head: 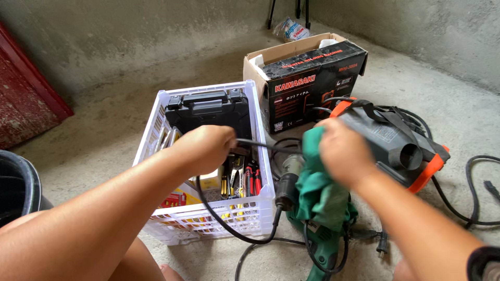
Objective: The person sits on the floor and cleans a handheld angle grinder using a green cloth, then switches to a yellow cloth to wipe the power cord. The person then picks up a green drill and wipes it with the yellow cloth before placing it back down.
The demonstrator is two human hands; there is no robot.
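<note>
My left hand point(205, 148) is closed around a black power cord point(219, 218) over the white plastic crate point(208, 216). The cord loops down in front of the crate and runs to a green power tool point(320, 250) lying on the floor. My right hand point(344, 153) grips a green cloth point(317, 187) that is pressed against the tool's upper body. Inside the crate stand a black tool case point(208, 112) and several red- and yellow-handled hand tools point(242, 179).
A black and orange machine point(388, 138) with thick black cables point(471, 192) lies right of my right hand. Behind it stands an open black cardboard box point(307, 78). A dark bucket point(18, 187) sits at the left edge and a red panel point(26, 93) leans on the wall.
</note>
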